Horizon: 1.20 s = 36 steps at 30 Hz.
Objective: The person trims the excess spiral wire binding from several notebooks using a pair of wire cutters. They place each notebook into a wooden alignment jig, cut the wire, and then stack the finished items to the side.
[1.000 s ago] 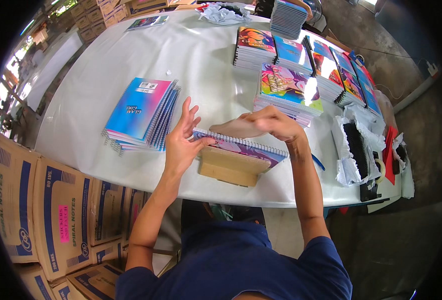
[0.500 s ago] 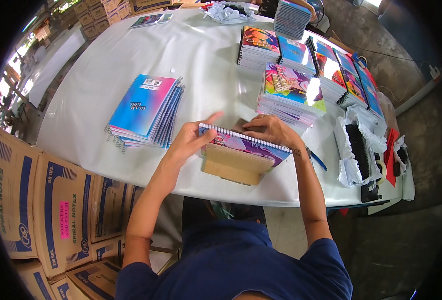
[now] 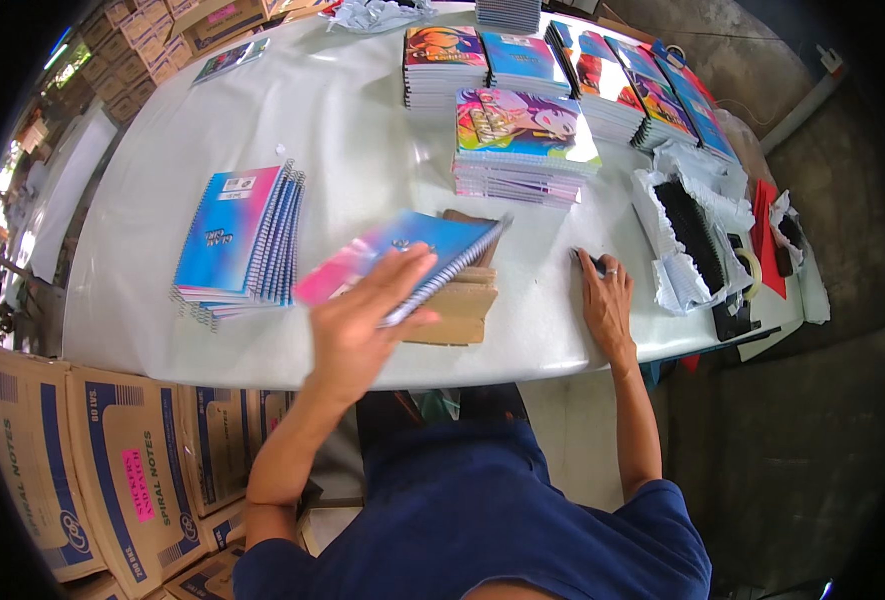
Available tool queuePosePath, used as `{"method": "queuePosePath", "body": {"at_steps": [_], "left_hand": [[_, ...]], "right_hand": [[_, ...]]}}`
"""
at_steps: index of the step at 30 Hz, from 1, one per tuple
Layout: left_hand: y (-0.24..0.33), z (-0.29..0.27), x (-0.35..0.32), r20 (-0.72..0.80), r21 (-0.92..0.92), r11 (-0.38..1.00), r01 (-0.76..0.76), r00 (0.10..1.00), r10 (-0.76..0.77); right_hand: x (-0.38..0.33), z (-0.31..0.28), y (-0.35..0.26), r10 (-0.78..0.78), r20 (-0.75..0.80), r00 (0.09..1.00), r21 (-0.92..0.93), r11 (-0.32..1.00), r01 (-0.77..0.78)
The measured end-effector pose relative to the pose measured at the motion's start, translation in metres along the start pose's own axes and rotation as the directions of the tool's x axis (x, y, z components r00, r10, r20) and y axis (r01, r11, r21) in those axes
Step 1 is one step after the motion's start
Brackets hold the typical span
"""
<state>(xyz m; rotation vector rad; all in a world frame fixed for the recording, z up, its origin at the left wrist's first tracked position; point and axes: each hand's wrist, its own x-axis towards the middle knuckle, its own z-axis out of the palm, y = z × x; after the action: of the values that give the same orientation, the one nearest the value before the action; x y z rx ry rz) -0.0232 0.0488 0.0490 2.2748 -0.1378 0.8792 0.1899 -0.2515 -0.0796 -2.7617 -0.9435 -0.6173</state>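
Above the table's near side, my left hand [image 3: 355, 318] grips a spiral notebook [image 3: 450, 232] with a blue and pink cover. The notebook is tilted, its white coil facing right and toward me, and its left end is blurred. Under and behind it stands a folded brown cardboard piece [image 3: 453, 318]. My right hand [image 3: 609, 300] rests low on the table to the right, fingertips closed around a small dark object, mostly hidden. Left of my left hand lies a stack of blue and pink spiral notebooks [image 3: 225, 235].
A pile of colourful notebooks [image 3: 523, 125] stands ahead, with several more stacks [image 3: 613, 80] behind it. At right lie torn white wrapping around black coils [image 3: 691, 240], a tape roll [image 3: 751, 272] and red material [image 3: 766, 235]. Cardboard boxes [image 3: 128, 460] are piled at lower left.
My left hand has turned the notebook and swung it left, off the cardboard's front. My right hand has left the notebook and moved right, down to the tabletop. The view has shifted.
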Motion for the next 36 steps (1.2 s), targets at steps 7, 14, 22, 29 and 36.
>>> {"method": "queuePosePath", "body": {"at_steps": [7,14,22,29,36], "left_hand": [[-0.003,0.056,-0.005,0.011,0.446,0.894,-0.043,0.999,0.042],[-0.005,0.055,-0.004,-0.015,0.440,0.898,-0.008,1.000,0.017],[-0.010,0.052,-0.006,-0.008,0.457,0.889,-0.037,0.999,0.046],[-0.010,0.052,-0.006,-0.042,0.420,0.908,-0.003,0.999,0.023],[-0.021,0.027,-0.001,-0.046,0.436,0.893,-0.108,0.989,0.142]], "right_hand": [[-0.006,-0.072,-0.091,-0.003,-0.161,0.987,0.636,0.765,0.106],[0.000,-0.110,-0.150,-0.156,-0.138,0.978,0.735,0.646,0.207],[0.007,-0.106,-0.149,-0.211,-0.118,0.970,0.775,0.591,0.223],[0.009,-0.110,-0.160,-0.210,-0.034,0.977,0.830,0.539,0.144],[0.041,-0.125,-0.154,-0.401,0.230,0.887,0.940,0.329,-0.095]]}}
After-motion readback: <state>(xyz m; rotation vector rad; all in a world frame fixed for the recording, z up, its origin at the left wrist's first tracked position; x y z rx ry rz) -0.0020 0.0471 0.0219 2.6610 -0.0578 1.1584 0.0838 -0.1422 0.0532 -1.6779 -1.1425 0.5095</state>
